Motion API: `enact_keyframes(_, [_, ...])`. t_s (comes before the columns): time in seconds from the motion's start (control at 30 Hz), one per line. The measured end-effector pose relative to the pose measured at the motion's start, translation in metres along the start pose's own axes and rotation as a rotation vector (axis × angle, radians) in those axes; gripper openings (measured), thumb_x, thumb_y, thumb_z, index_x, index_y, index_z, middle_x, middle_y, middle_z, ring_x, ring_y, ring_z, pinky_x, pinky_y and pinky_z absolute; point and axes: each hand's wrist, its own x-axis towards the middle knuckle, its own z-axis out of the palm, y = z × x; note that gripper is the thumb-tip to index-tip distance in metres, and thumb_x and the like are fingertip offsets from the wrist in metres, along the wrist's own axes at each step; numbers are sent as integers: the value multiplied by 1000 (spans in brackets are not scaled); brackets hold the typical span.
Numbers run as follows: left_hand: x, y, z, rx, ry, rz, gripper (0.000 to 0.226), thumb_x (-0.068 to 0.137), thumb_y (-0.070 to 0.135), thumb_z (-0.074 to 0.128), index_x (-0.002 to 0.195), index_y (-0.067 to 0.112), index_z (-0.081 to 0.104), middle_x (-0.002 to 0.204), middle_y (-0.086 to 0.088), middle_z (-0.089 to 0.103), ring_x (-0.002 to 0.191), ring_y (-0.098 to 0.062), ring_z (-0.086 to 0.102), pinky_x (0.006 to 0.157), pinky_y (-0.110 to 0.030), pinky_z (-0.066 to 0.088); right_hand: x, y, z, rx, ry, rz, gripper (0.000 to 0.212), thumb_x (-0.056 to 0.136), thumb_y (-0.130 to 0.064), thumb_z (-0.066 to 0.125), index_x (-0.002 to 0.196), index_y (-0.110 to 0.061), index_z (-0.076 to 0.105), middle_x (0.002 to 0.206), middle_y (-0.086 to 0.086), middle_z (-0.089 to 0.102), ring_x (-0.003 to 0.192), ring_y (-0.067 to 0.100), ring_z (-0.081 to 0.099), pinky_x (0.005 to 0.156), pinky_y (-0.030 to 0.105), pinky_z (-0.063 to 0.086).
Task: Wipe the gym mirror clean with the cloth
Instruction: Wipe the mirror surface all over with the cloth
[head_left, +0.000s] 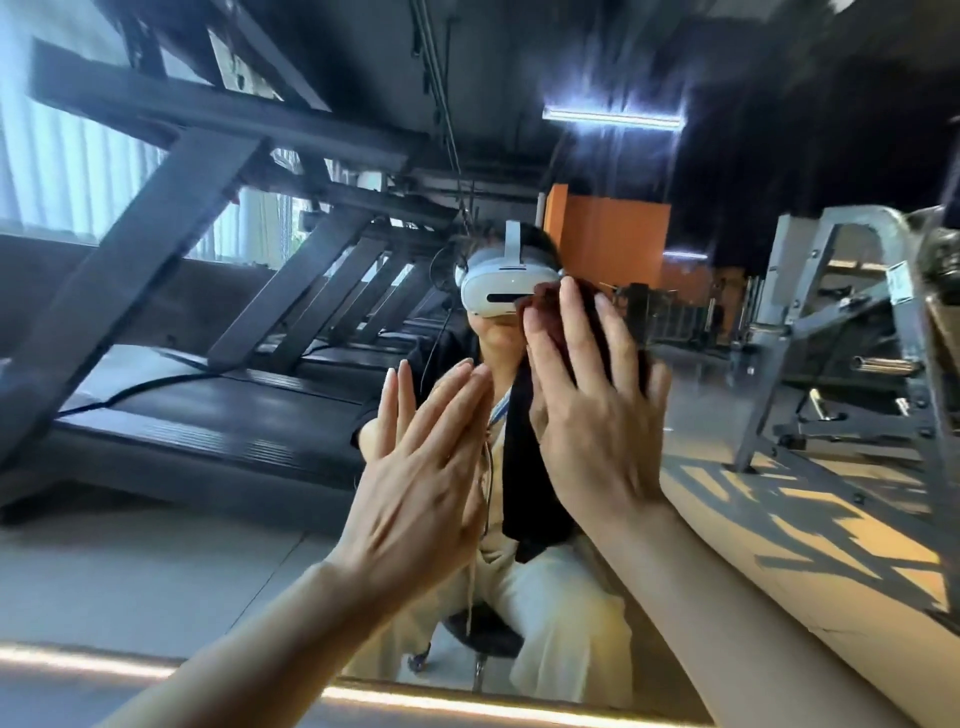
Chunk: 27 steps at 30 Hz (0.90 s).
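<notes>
R hand (597, 415) flat, fingers spread wide, pressing the dark cloth (524, 467) vs the mirror (156, 561), centre of view; cloth's tail hangs loose below the palm. L hand (415, 488) just left of it, fingers straight & close together, holding nothing, palm on the glass. Risk: bare L palm prob smears prints on the glass; cloth only pinned by pressure, could slip & drop if R eases off.

We held both bare forearms raised ahead of us, wrists bent back. Our left hand (415, 488) was flat and empty, its fingers (410, 400) straight and close together, pointing up. Our right hand (597, 415) stood higher, palm forward, fingers spread wide and pressing flat.
</notes>
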Motion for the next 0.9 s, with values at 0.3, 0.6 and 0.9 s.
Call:
enact_keyframes(0.3, [34, -19, -13, 99, -12, 174, 70, 81, 23, 52, 147, 3, 45, 157, -9, 40, 149, -24, 30, 116, -63, 19, -32, 26, 2, -29, 25, -213, 49, 96, -8, 51, 143, -20, 53, 154, 9, 44, 138, 32, 43, 95, 52, 41])
enact_keyframes(0.6, [78, -28, -31, 83, 83, 205, 70, 79, 20, 63, 146, 4, 48, 154, -6, 45, 150, -21, 28, 120, -61, 13, 62, 26, 2, -40, 170, 13, 43, 100, -16, 49, 142, -17, 57, 155, 10, 43, 140, 33, 39, 96, 51, 33])
enact_keyframes(0.9, [112, -58, -58, 218, 85, 272, 62, 82, 30, 52, 138, 5, 58, 147, -7, 52, 145, -22, 35, 122, -56, 6, 127, 56, 6, -58, 249, 44, 45, 93, -10, 61, 137, -18, 62, 151, 13, 48, 140, 30, 36, 109, 56, 31])
